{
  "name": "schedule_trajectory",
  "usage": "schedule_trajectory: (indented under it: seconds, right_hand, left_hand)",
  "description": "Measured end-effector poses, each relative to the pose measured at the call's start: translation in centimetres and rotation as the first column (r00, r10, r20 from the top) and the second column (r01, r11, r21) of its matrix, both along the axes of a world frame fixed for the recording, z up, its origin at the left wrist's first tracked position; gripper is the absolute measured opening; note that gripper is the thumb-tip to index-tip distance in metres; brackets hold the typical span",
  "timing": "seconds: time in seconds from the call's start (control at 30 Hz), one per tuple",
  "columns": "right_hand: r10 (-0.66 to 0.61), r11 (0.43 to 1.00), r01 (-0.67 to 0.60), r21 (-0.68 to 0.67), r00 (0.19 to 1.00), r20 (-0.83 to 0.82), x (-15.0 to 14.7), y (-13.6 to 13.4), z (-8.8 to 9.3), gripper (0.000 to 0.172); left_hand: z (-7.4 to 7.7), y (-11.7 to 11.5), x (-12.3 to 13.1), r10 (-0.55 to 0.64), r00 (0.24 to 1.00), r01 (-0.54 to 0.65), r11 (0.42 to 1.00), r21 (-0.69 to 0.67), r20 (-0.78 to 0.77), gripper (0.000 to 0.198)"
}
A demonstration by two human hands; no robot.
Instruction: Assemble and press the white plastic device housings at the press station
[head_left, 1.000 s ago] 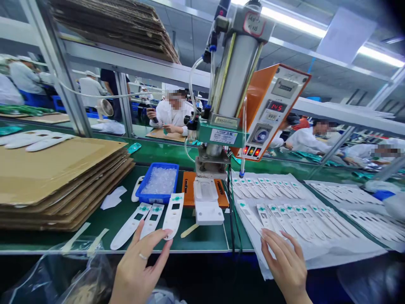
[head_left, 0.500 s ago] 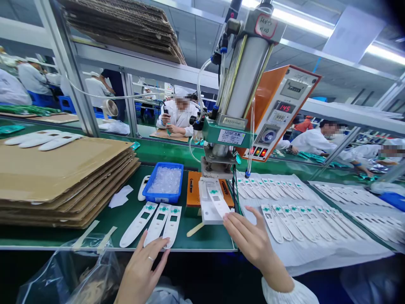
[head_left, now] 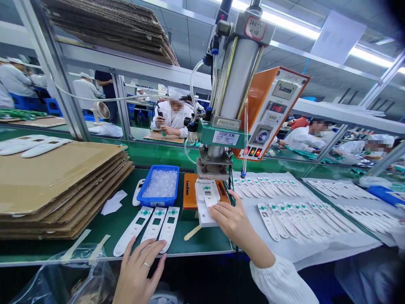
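Note:
My right hand (head_left: 229,215) grips the near end of a long white plastic casing (head_left: 209,198) with a small window and green marks. That casing lies on the white fixture (head_left: 205,218) under the head of the press (head_left: 215,164). At the table's front edge, my left hand (head_left: 142,261) has its fingers spread, the tips at the lower ends of the casings lying there. Three similar white casings (head_left: 156,223) lie side by side on the green table, windows toward the press. The fixture sits on an orange base (head_left: 190,198).
A blue tray (head_left: 160,201) of small clear pieces stands left of the press. Flattened cardboard (head_left: 57,181) is stacked further left. Rows of casings (head_left: 297,215) lie on white sheeting at right. A wooden stick (head_left: 192,233) lies before the base. Across the bench a co-worker (head_left: 174,116) holds a tool.
My right hand has moved the casing left and farther onto the fixture, bringing it straighter. My left hand stays by the three casings. The whole view has shifted slightly.

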State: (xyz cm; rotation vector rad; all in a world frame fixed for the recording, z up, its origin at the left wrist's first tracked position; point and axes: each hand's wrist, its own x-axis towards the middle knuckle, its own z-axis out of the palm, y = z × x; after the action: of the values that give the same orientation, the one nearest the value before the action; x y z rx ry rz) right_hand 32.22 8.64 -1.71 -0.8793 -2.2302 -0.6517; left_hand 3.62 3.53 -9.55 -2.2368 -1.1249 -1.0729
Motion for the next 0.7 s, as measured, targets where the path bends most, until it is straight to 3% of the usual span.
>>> schedule_trajectory:
  seconds: [0.13,0.3,0.47,0.6,0.7]
  right_hand:
    - [0.035,0.992,-0.052,-0.113,0.988,-0.148,-0.1,0.3,-0.1,0.012]
    - [0.052,0.963,-0.107,-0.248,0.974,-0.219,0.1,0.6,-0.6,0.016]
    - [0.097,0.984,-0.136,-0.119,0.953,-0.288,1.0,-0.3,-1.2,0.025]
    - [-0.039,0.999,0.036,-0.015,0.931,-0.364,4.8,-1.7,-2.7,0.025]
    - [-0.283,0.956,0.292,-0.014,0.913,-0.294,9.3,-3.1,-4.7,0.020]
  left_hand:
    - [0.2,-0.2,-0.2,-0.015,1.000,0.015,1.000,0.002,0.007,0.028]
    - [0.0,-0.2,-0.3,-0.023,1.000,0.024,1.000,0.005,-0.009,0.027]
    - [0.1,-0.4,-0.4,-0.043,0.999,0.043,0.999,0.002,-0.006,0.028]
    - [0.2,-0.5,0.1,-0.084,0.996,0.086,0.996,-0.038,0.038,0.026]
    - [0.9,-0.4,1.4,-0.128,0.985,0.137,0.988,-0.067,0.119,0.029]
